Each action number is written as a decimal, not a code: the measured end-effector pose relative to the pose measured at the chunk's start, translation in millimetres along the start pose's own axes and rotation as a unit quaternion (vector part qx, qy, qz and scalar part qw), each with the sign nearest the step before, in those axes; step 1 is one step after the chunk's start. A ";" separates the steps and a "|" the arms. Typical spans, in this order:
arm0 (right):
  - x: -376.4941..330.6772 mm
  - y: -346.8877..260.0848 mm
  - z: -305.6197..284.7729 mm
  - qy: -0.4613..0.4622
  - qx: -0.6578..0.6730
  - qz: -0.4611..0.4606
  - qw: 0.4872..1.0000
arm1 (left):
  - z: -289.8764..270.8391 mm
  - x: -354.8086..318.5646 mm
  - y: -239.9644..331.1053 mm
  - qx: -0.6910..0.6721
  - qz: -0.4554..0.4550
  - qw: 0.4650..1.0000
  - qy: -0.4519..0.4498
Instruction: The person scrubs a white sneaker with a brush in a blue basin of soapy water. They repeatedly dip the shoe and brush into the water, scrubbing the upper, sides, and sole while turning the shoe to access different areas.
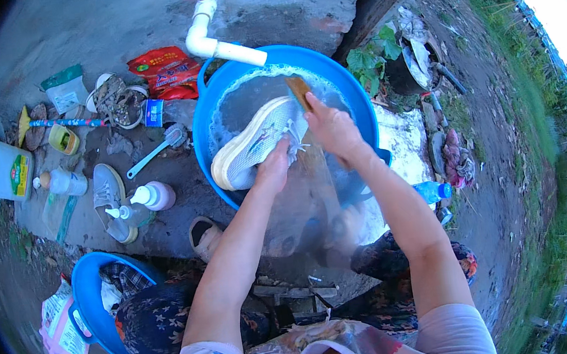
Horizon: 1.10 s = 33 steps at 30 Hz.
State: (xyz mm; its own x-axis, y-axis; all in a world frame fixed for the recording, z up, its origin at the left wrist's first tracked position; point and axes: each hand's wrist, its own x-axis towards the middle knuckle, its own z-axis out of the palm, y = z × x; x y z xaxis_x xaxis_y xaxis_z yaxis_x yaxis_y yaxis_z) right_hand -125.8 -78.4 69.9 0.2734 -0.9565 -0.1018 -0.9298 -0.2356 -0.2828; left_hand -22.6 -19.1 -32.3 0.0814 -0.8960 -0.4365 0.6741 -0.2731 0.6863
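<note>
In the head view, the left hand point(273, 170) is closed around a pale mesh shoe point(261, 137), holding it at its lower right side, over soapy water in a blue tub point(362, 101). The shoe's long axis slants from beside the left wrist up and rightward toward the right hand point(333, 129); its sole edge faces up and left, away from the left hand, and its laces point(299, 146) hang just right of the left fingers. Which end is the toe is hard to tell. The right hand grips a brown brush point(300, 93) at the shoe's upper right end; whether they touch is unclear. Well left of the left hand lies another shoe point(107, 186), near a pump bottle point(157, 197).
</note>
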 end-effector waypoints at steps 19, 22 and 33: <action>-34.9 -17.0 12.5 -0.050 -0.014 -0.145 0.988 | -11.8 -5.7 9.5 -0.055 -0.009 0.998 -0.010; -9.6 -1.7 14.7 -0.016 -0.023 -0.053 0.998 | -19.9 -0.9 12.9 -0.158 0.054 0.981 -0.098; -9.1 -7.7 33.6 0.031 0.011 -0.069 0.997 | -5.2 -13.1 42.8 -0.283 0.022 0.955 -0.085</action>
State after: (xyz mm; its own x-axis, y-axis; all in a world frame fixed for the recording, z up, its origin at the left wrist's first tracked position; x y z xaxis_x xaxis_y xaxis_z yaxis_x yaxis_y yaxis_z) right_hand -112.9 -62.1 41.0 0.3825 -0.9240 -0.0022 -0.8782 -0.3628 -0.3116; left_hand 9.0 -17.3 -0.2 0.0303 -0.9595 -0.2801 0.9654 -0.0446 0.2571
